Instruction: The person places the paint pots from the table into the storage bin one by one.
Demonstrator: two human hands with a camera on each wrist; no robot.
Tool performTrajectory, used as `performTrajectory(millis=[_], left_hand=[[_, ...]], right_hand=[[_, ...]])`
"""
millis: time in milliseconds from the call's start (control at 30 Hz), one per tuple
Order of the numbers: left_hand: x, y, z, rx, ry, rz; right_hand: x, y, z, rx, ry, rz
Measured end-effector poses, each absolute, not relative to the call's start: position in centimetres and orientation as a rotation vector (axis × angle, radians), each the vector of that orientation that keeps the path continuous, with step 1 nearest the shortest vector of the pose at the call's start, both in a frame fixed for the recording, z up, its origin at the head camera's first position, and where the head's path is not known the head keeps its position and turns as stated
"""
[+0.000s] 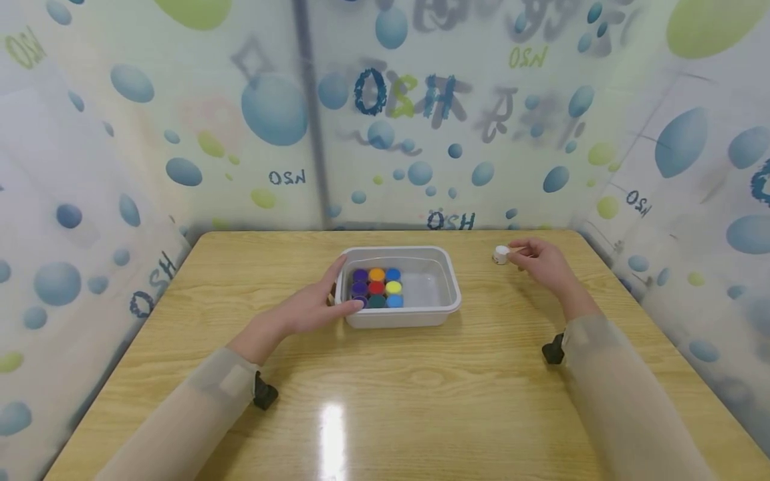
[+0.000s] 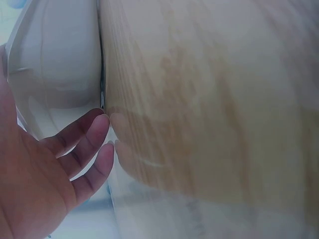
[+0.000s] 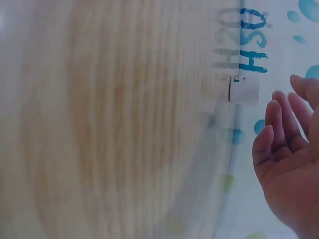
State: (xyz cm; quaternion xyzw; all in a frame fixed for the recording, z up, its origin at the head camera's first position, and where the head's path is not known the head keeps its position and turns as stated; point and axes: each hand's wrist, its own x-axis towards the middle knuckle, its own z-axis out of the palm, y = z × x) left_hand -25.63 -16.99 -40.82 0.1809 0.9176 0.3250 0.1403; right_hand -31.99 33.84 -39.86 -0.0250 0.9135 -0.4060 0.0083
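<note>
A white plastic tub (image 1: pixel 397 319) stands near the middle of the table. Several small round paint-pot-like pieces (image 1: pixel 376 287) with purple, orange, blue, red, yellow and green tops fill its left half in rows. My left hand (image 1: pixel 309 306) holds the tub's left end, thumb over the front rim and other fingers along the outer side. In the left wrist view those fingertips bend low beside the tub wall (image 2: pixel 60 59). To the right, a small white cylinder (image 1: pixel 500 254) with a printed label sits on the table. My right hand (image 1: pixel 541 264) is beside it, fingers loosely bent, a gap showing in the right wrist view.
The wooden table (image 1: pixel 397 387) meets a patterned back wall (image 1: pixel 385 174) and side walls. Bare tub floor (image 1: pixel 424 284) shows right of the coloured tops. A dark wrist mount (image 1: pixel 265 392) sits at the left cuff, another (image 1: pixel 553 349) at the right.
</note>
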Motion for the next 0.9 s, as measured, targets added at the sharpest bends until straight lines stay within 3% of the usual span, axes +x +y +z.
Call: performTrajectory(millis=[900], left_hand=[[-25.5, -16.9, -40.7, 0.517, 2.648, 0.938]], right_hand=[[-35.1, 32.9, -42.1, 0.160, 2.509, -1.557]])
